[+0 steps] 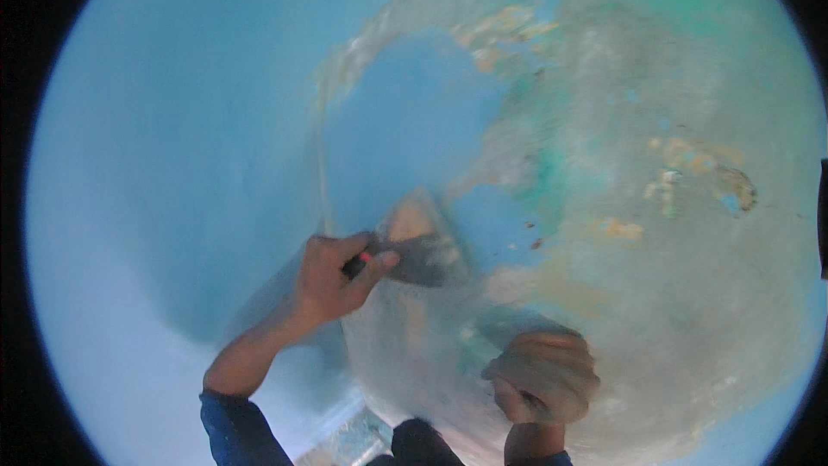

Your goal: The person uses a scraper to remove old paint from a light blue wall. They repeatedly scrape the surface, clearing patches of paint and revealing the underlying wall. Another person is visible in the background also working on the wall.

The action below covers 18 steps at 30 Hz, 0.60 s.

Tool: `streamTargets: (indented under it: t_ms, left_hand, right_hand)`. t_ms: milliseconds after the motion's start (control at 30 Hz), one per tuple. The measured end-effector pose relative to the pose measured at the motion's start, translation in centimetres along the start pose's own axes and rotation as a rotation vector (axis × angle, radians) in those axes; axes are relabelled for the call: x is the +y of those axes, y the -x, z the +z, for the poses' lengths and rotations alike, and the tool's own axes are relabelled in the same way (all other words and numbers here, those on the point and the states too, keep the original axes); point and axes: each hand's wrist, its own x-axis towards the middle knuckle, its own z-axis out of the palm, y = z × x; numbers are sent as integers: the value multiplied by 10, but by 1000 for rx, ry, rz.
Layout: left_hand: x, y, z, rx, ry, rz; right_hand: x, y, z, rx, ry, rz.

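My left hand [332, 280] grips a scraper [414, 250] by its dark handle, which has a red mark. The wide, dusty blade lies flat against a blue painted wall [198, 147]. It sits at the edge between blue paint and a scraped grey patch [414, 345]. My right hand [543, 375] is lower right, blurred and curled into a fist against the scraped surface. I see nothing in it. Both forearms come in from the lower edge in dark blue sleeves.
The right part of the wall [655, 207] is bare grey with green and yellow-brown remnants. An island of blue paint [414, 121] remains above the blade. A dark rounded shape [418, 442] and a pale ledge [349, 440] show at the bottom edge.
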Motion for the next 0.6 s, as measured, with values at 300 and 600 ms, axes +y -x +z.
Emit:
streamTargets:
  t_ms: [300,600]
  left_hand:
    - [7,-21,3,-22,307,-109]
    - [16,-29,5,155,-166,-35]
  right_hand:
    - [0,-7,15,207,-274,28]
    - [-9,-16,19,86,-256,-43]
